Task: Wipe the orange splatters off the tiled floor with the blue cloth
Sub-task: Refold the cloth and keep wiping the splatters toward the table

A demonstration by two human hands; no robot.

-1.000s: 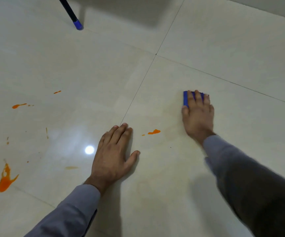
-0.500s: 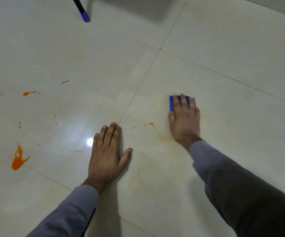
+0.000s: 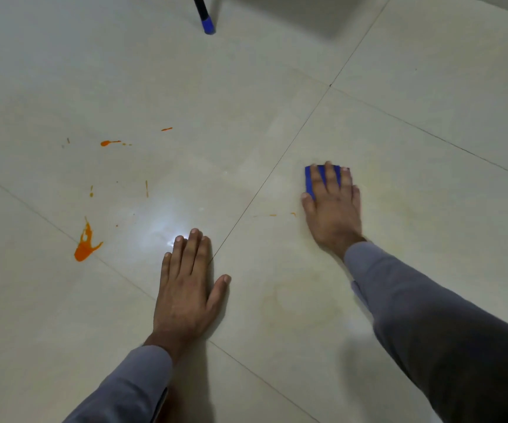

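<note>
My right hand (image 3: 333,206) lies flat on the folded blue cloth (image 3: 310,180), pressing it to the cream tiled floor (image 3: 399,148) with straight fingers. My left hand (image 3: 185,288) rests palm down on the floor, fingers straight, holding nothing. A large orange splatter (image 3: 85,247) sits to the left. Smaller orange marks lie further back, one being a drop with a tail (image 3: 109,143). Two thin orange traces (image 3: 281,214) show just left of my right hand. A faint orange smear ring (image 3: 301,303) stains the tile between my arms.
A black furniture leg with a blue foot (image 3: 207,24) stands at the top centre. Dark grout lines cross the floor. A bright light reflection (image 3: 173,233) glares just ahead of my left fingers.
My right hand swept the cloth over the orange blob between my hands, leaving only thin traces. The view shifted, so the left splatters sit further into the picture.
</note>
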